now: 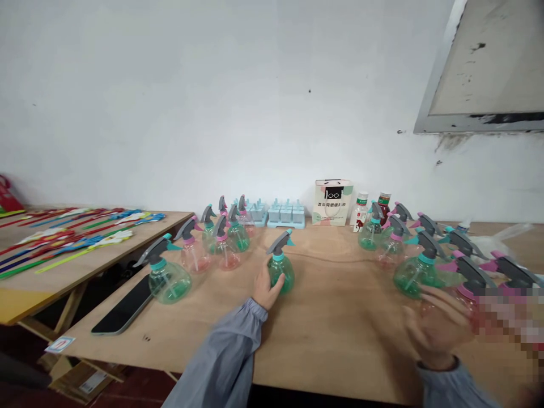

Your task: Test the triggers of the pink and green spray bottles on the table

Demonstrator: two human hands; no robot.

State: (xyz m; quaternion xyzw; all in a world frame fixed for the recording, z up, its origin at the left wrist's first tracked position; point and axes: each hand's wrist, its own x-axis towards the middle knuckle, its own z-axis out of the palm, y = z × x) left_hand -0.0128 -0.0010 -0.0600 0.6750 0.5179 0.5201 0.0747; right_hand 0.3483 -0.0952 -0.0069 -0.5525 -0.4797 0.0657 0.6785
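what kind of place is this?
Probably a small workshop or packing room: bare plywood tables, a plain white wall, many identical spray bottles in groups, the left hand on one, and blue moulded trays.

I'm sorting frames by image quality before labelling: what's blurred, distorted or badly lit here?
Head view: the right hand is motion-smeared, and a pixelated block hides the bottles beside it; the left hand on the green spray bottle is sharp; table edges bow from wide-angle distortion; lighting is flat and soft, without glare.
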